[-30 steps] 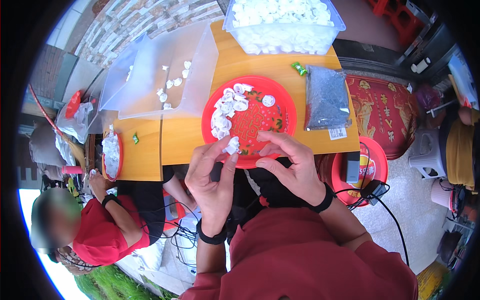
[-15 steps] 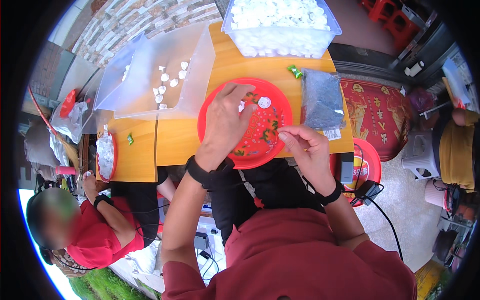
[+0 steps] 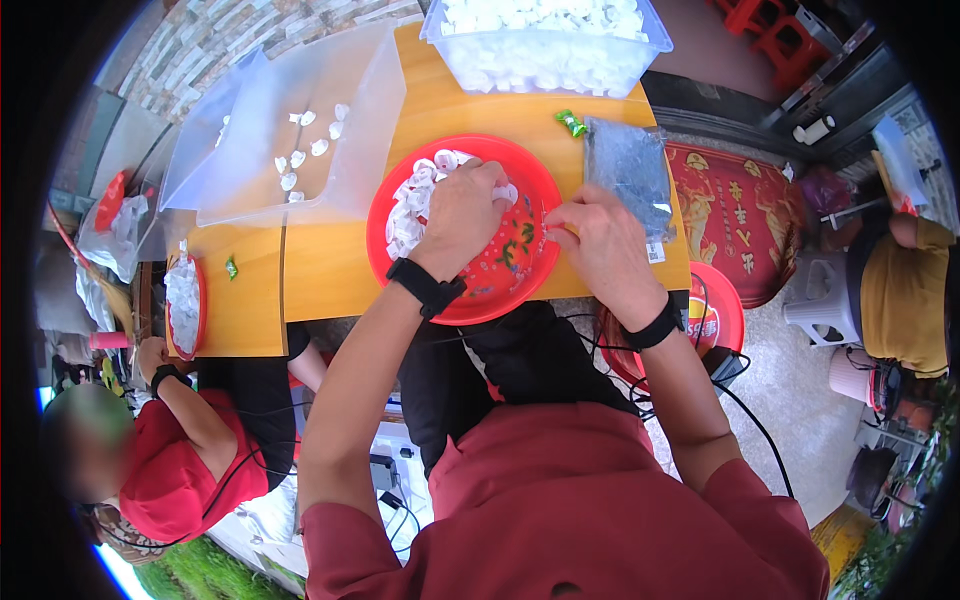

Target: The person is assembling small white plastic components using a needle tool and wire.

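Observation:
A round red tray (image 3: 545, 180) with a printed flower pattern lies on the table in front of me. Small white plastic pieces (image 3: 405, 222) are heaped along its left side. My left hand (image 3: 462, 208) is over the tray with its fingers curled down. One white piece (image 3: 510, 192) shows beside its fingertips, and what the fingers grip is hidden. At the tray's right rim, thumb and fingers of my right hand (image 3: 605, 245) are pinched together on something too small to make out.
A clear bin full of white pieces (image 3: 545, 65) stands at the back. To the left, a translucent box (image 3: 350, 180) lies with a few pieces. A plastic-wrapped grey package (image 3: 628, 175) and a green wrapped item (image 3: 571, 123) sit right. Another person (image 3: 200, 440) works at left.
A heap of white pieces now covers the tray's left side, which showed bare red before. My left hand's fingers have curled in. The whole view has shifted slightly.

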Action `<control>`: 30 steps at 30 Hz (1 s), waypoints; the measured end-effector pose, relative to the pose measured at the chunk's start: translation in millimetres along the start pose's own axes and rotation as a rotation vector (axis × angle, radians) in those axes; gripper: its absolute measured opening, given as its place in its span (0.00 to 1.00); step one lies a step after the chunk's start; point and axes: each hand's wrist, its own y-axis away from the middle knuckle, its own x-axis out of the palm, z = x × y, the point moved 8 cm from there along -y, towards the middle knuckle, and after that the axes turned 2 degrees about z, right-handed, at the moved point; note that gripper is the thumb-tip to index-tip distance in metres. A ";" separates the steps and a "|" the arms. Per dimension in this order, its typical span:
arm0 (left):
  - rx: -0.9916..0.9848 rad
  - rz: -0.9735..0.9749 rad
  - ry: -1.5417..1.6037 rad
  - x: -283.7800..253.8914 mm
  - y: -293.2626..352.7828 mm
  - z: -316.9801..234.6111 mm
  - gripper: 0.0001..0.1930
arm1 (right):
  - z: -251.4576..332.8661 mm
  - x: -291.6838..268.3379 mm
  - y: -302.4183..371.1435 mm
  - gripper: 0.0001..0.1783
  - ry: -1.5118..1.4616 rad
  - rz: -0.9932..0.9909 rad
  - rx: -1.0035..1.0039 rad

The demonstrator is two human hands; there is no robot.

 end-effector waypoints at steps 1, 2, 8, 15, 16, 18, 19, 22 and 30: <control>-0.026 -0.029 0.054 -8.3 5.0 -0.1 0.11 | 4.7 7.8 -4.0 0.03 0.080 0.048 -0.046; -0.026 -0.026 0.061 -17.2 11.0 -4.7 0.11 | 5.4 11.6 -8.8 0.03 0.084 0.051 -0.042; -0.338 -0.105 0.743 -48.6 82.0 10.4 0.09 | 29.6 40.4 -14.4 0.06 0.454 0.094 -0.300; -0.560 -0.250 1.316 -20.4 157.4 32.0 0.13 | 36.9 56.1 -10.9 0.04 0.240 0.387 -0.295; -0.561 -0.255 1.321 -18.2 162.2 32.2 0.13 | 39.8 61.9 -8.8 0.05 0.218 0.473 -0.313; -0.578 -0.264 1.397 -12.3 169.5 31.7 0.13 | 40.8 63.8 -12.8 0.05 0.228 0.438 -0.343; -0.560 -0.241 1.388 -9.3 171.1 29.7 0.13 | 41.7 64.0 -15.2 0.05 0.234 0.400 -0.370; -0.548 -0.232 1.423 -5.9 173.1 28.1 0.12 | 32.9 56.6 -20.7 0.04 0.142 0.340 -0.339; -0.607 -0.248 1.457 -0.7 177.0 32.8 0.10 | 26.4 61.8 -22.1 0.04 0.145 0.430 -0.208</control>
